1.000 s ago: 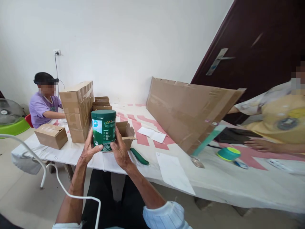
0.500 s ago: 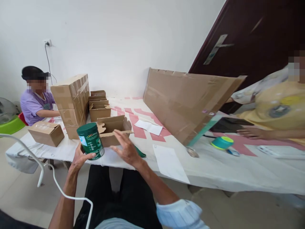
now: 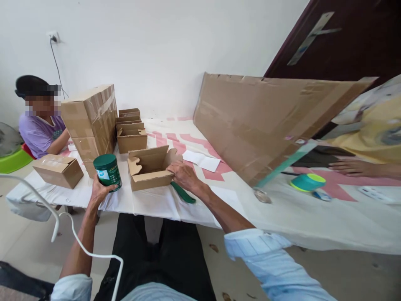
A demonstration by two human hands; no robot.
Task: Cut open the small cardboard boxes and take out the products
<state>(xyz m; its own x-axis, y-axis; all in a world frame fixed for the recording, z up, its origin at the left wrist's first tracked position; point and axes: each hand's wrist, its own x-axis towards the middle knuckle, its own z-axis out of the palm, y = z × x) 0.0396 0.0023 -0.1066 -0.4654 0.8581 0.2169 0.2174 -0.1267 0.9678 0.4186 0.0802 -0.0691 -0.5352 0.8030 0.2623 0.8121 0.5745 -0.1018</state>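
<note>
Green-lidded canister (image 3: 108,174) rests in left fingers (image 3: 110,188) beside an open carton (image 3: 152,182).

The can (image 3: 107,170) is dark green, with a white and blue patch. The boxes (image 3: 152,181) are brown. The cloth (image 3: 148,205) is white with pink shapes. The sleeve (image 3: 266,255) is pale blue, thinly striped.

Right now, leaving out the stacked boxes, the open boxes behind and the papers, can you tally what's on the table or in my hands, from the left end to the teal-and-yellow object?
Lone closed box: 1
Green canister, in left hand: 1
Open box, by right hand: 1
Dark green item: 1
Teal-and-yellow object: 1
Total: 5
</note>
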